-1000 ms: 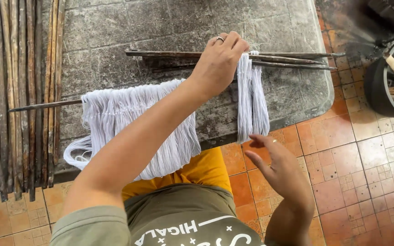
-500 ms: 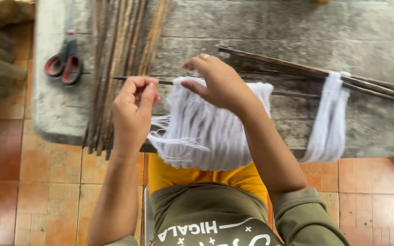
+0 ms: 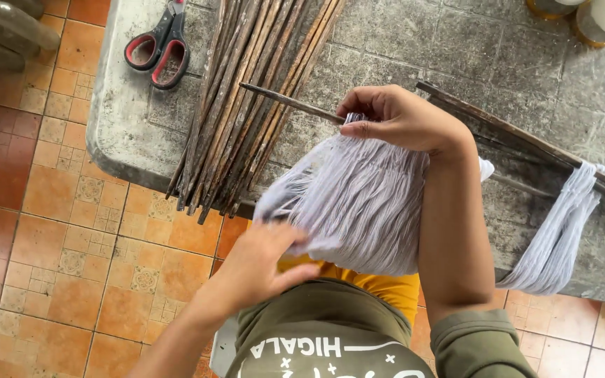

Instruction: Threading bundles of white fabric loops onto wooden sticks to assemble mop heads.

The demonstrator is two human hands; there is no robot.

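While a person leans over a grey stone worktop (image 3: 414,42), the head view shows the right hand (image 3: 400,119) pinching the top of a wide hank of white threads (image 3: 358,203) against a thin dark stick (image 3: 285,101). The hank hangs over the worktop's edge toward the lap. The left hand (image 3: 260,262), fingers spread and gripping nothing, presses flat on the hank's lower edge. A bundle of brown sticks (image 3: 246,105) lies just beside, red-handled scissors (image 3: 159,45) beyond it, and a smaller white hank (image 3: 558,238) drapes from more sticks at right.
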